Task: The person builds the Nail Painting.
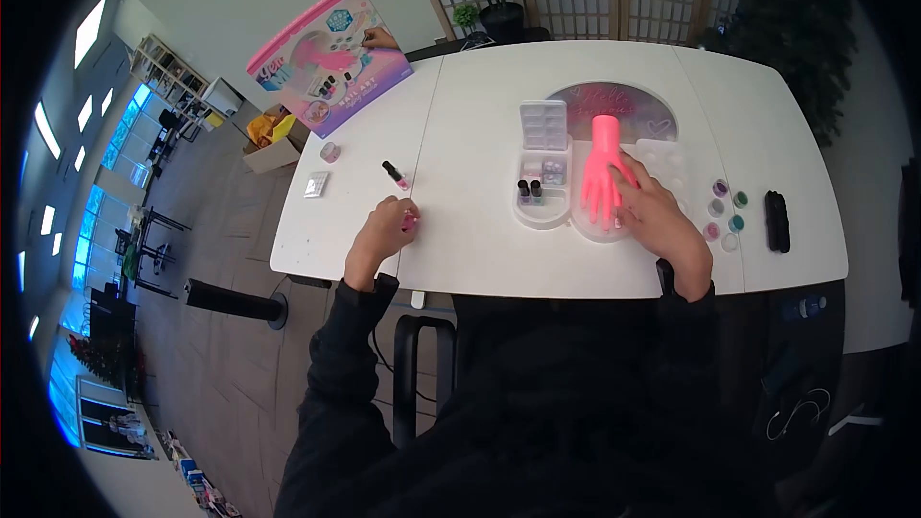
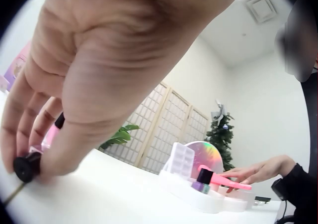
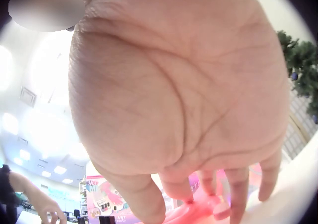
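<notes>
One narrow grip, our left hand (image 1: 386, 224), pinches a pink nail-polish bottle (image 1: 411, 222) over the desk (image 1: 480, 254); our right hand (image 1: 658, 211), grip loosely spread, lies over the pink model hand (image 1: 603, 155) on its white base (image 1: 578, 220).

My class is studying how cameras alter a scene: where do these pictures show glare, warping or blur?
Head view: wide-angle warping bows the edges of the table, corners black; left wrist view: rainbow glare on the round shiny panel, smeared patch at upper right; right wrist view: ceiling lights flare to white, right hand looms large up close, smeared oval at upper left.
</notes>
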Available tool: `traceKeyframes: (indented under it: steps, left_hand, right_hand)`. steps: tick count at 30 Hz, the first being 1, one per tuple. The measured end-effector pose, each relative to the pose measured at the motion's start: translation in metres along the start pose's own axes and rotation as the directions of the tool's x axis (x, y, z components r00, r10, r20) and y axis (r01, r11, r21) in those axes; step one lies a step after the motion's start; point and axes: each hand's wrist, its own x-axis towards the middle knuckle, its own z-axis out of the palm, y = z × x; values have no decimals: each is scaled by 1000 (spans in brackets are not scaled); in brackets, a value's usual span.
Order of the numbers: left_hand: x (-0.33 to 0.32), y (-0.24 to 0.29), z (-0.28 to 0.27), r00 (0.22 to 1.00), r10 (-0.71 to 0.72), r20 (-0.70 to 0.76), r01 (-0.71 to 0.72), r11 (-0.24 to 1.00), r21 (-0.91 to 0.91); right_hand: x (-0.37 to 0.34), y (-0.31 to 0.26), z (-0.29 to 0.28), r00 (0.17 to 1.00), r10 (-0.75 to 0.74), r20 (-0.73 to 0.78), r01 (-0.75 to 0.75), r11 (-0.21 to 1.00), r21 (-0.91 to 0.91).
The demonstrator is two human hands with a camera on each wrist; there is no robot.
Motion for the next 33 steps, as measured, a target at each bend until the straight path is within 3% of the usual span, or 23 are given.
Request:
traceKeyframes:
  steps: [1, 2, 4, 8, 11, 12, 14, 15, 16, 18, 23, 33]
  left_hand:
    - [4, 14, -8, 992, 102, 79, -94, 991, -97]
    - [5, 39, -22, 992, 102, 71, -95, 990, -102]
    - [7, 99, -54, 990, 129, 53, -96, 908, -408]
    - [18, 150, -70, 961, 272, -47, -265, 861, -434]
    - [31, 185, -71, 890, 423, -172, -447, 729, -518]
    - [36, 194, -70, 886, 431, -173, -454, 723, -521]
    - [47, 209, -71, 964, 263, -21, -231, 800, -553]
    - [57, 207, -62, 945, 318, -77, -304, 768, -564]
    - [65, 208, -56, 942, 327, -78, -313, 767, -561]
    - [77, 210, -47, 845, 486, -222, -530, 706, -469]
    - [82, 215, -38, 762, 640, -101, -621, 678, -393]
    - [79, 207, -10, 782, 621, -60, -610, 740, -284]
  right_hand:
    - [1, 0, 0, 1000, -13, 5, 13, 1000, 4]
    - [2, 0, 0, 1000, -17, 5, 17, 1000, -4]
    - [2, -1, 0, 1000, 0, 15, 0, 1000, 12]
    - [1, 2, 1, 1000, -19, -12, 19, 1000, 5]
    - [1, -1, -1, 1000, 3, 6, -3, 1000, -26]
    - [1, 0, 1, 1000, 0, 8, 0, 999, -32]
    - [-2, -1, 1, 1000, 7, 5, -6, 999, -39]
    - [-2, -3, 0, 1000, 19, 14, -19, 999, -34]
    - [-1, -5, -1, 999, 28, 20, -28, 999, -28]
    - [-3, -8, -1, 999, 36, 17, -36, 998, -45]
    - [-3, -11, -5, 997, 62, 41, -60, 997, -38]
    - [-4, -18, -12, 997, 62, 46, -60, 997, -51]
